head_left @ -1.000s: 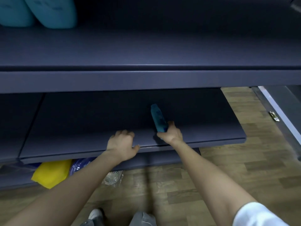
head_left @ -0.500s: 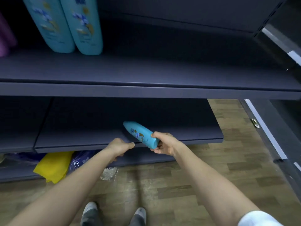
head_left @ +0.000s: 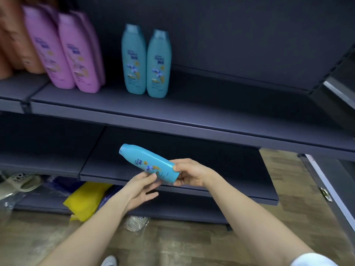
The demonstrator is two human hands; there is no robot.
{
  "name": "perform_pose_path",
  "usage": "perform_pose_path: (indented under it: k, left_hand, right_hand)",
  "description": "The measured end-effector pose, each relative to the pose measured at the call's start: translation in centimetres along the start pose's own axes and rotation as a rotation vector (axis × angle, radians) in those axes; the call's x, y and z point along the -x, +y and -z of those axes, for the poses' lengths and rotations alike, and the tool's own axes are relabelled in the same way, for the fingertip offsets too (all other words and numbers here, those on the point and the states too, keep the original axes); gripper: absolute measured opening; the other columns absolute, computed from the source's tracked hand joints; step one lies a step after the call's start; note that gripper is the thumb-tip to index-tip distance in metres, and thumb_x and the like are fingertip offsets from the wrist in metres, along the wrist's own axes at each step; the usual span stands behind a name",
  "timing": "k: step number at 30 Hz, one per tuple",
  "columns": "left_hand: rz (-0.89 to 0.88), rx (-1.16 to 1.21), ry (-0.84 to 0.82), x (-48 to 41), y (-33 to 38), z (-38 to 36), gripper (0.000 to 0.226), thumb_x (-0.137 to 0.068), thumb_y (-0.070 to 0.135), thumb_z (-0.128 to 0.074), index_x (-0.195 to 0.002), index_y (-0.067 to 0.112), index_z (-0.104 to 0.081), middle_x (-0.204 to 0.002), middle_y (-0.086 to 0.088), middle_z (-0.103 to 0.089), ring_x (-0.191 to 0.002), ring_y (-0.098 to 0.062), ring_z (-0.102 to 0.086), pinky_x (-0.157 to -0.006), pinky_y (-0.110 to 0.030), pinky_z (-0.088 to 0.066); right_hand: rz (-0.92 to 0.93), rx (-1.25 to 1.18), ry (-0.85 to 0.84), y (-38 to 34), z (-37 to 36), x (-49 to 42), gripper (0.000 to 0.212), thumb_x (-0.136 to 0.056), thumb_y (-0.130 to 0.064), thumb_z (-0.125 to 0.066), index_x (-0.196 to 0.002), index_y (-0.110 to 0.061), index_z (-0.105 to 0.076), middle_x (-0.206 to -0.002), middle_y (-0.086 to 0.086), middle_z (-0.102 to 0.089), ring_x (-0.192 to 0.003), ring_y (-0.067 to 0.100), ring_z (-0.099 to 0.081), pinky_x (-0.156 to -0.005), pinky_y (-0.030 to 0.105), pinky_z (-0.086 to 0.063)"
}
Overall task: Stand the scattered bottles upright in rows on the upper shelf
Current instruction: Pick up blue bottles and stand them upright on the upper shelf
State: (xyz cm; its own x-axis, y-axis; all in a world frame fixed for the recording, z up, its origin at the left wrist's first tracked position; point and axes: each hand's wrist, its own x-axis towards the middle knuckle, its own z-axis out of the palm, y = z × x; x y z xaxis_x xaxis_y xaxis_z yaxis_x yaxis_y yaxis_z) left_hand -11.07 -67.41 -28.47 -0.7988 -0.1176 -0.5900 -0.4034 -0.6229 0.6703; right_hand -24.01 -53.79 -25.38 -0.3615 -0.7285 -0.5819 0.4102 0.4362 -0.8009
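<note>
My right hand [head_left: 190, 172] grips the base of a teal bottle [head_left: 148, 162], which lies tilted with its cap pointing up and left, in front of the lower shelf [head_left: 221, 191]. Under the bottle's middle, the fingertips of my left hand [head_left: 139, 186] touch it with fingers straight. On the upper shelf [head_left: 192, 112] two teal bottles [head_left: 146, 62] stand upright side by side. To their left stand pink bottles [head_left: 63, 52], and orange bottles [head_left: 17, 45] at the far left edge, blurred.
The upper shelf has bare room right of the teal pair. Below the lower shelf lie a yellow bag [head_left: 86, 200], a blue bag [head_left: 63, 184], clear plastic wrap [head_left: 137, 222] and a slipper [head_left: 21, 182]. A metal upright [head_left: 326, 187] runs along the right. The floor is wood-patterned.
My right hand lifted the teal bottle off the lower shelf and out in front of it. My left hand left the shelf edge and came under the bottle. The view rose, showing the upper shelf.
</note>
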Motion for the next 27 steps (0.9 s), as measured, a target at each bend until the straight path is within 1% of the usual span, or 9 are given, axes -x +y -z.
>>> perform_pose_path:
  k: [3, 5, 7, 12, 14, 16, 19, 23, 27]
  left_hand:
    - [-0.183, 0.104, -0.015, 1.8, 0.8, -0.6, 0.021, -0.087, 0.017, -0.055, -0.107, 0.022, -0.054, -0.106, -0.002, -0.066, -0.101, -0.019, -0.06, -0.096, -0.047, -0.037]
    - [-0.323, 0.146, -0.048, 2.9, 2.0, -0.6, 0.048, -0.069, 0.03, -0.076, -0.111, 0.02, -0.055, -0.104, -0.004, -0.067, -0.095, -0.019, -0.063, -0.095, -0.046, -0.044]
    - [-0.422, 0.122, -0.062, 3.9, 3.6, -0.1, 0.077, -0.047, 0.036, -0.092, -0.113, 0.017, -0.056, -0.1, -0.005, -0.07, -0.089, -0.018, -0.067, -0.086, -0.041, -0.053]
    - [-0.564, -0.023, 0.019, 5.5, 7.9, 0.3, 0.042, -0.069, 0.024, -0.063, -0.11, 0.018, -0.057, -0.102, 0.001, -0.072, -0.099, -0.018, -0.063, -0.083, -0.037, -0.049]
    - [-0.62, -0.116, 0.023, 6.1, 9.6, -0.2, 0.046, -0.07, 0.025, -0.065, -0.115, 0.016, -0.057, -0.113, -0.002, -0.068, -0.106, -0.02, -0.062, -0.089, -0.039, -0.047]
    - [-0.667, -0.2, 0.012, 6.5, 11.2, -0.8, 0.05, -0.072, 0.021, -0.07, -0.119, 0.012, -0.056, -0.119, -0.006, -0.065, -0.109, -0.022, -0.062, -0.091, -0.04, -0.048]
    - [-0.726, -0.235, 0.005, 6.4, 13.5, -1.8, 0.043, -0.074, 0.018, -0.069, -0.115, 0.013, -0.056, -0.116, -0.007, -0.066, -0.105, -0.024, -0.064, -0.082, -0.036, -0.054]
    - [-0.773, -0.303, 0.021, 5.4, 16.3, -2.6, 0.022, -0.086, 0.009, -0.061, -0.107, 0.017, -0.059, -0.107, -0.004, -0.069, -0.097, -0.022, -0.067, -0.076, -0.034, -0.056]
    - [-0.781, -0.369, 0.072, 4.5, 19.0, -2.9, 0.018, -0.089, 0.005, -0.06, -0.102, 0.018, -0.058, -0.097, 0.002, -0.068, -0.086, -0.012, -0.067, -0.067, -0.023, -0.058]
  right_hand:
    - [0.05, 0.027, -0.153, -2.3, -1.6, -0.5, 0.082, -0.05, -0.033, -0.08, -0.126, -0.016, -0.058, -0.102, 0.013, -0.057, -0.086, 0.02, -0.058, -0.063, 0.025, -0.053]
    - [0.085, 0.043, -0.268, -4.2, -2.7, -0.4, 0.096, -0.036, -0.044, -0.089, -0.124, -0.02, -0.057, -0.097, 0.01, -0.061, -0.082, 0.019, -0.062, -0.06, 0.024, -0.054]
    - [0.139, 0.086, -0.354, -6.2, -3.6, 0.2, 0.094, -0.035, -0.05, -0.089, -0.119, -0.026, -0.058, -0.095, 0.007, -0.063, -0.079, 0.016, -0.065, -0.058, 0.023, -0.055]
    - [0.236, 0.115, -0.358, -9.8, -4.3, 1.5, 0.081, -0.048, -0.045, -0.089, -0.12, -0.024, -0.058, -0.106, 0.005, -0.067, -0.093, 0.021, -0.067, -0.067, 0.03, -0.059]
    - [0.288, 0.123, -0.272, -10.6, -4.2, 2.1, 0.06, -0.068, -0.033, -0.083, -0.122, -0.022, -0.058, -0.109, 0.003, -0.067, -0.097, 0.021, -0.066, -0.074, 0.034, -0.059]
    - [0.391, 0.248, -0.13, -11.2, -4.2, 2.7, 0.038, -0.091, -0.015, -0.061, -0.128, -0.019, -0.055, -0.113, 0.004, -0.065, -0.103, 0.021, -0.064, -0.083, 0.037, -0.056]
    - [0.541, 0.425, 0.126, -12.4, -4.6, 3.2, 0.035, -0.093, -0.004, -0.054, -0.127, -0.013, -0.058, -0.115, 0.002, -0.066, -0.104, 0.015, -0.062, -0.086, 0.031, -0.054]
    - [0.68, 0.696, 0.338, -14.0, -5.1, 3.1, 0.039, -0.09, -0.015, -0.055, -0.129, -0.019, -0.059, -0.126, -0.004, -0.063, -0.116, 0.012, -0.058, -0.102, 0.035, -0.046]
    - [0.595, 1.067, 0.593, -14.9, -5.2, 2.7, 0.051, -0.095, -0.03, -0.047, -0.145, -0.023, -0.037, -0.138, 0.006, -0.053, -0.129, 0.025, -0.043, -0.103, 0.042, -0.04]
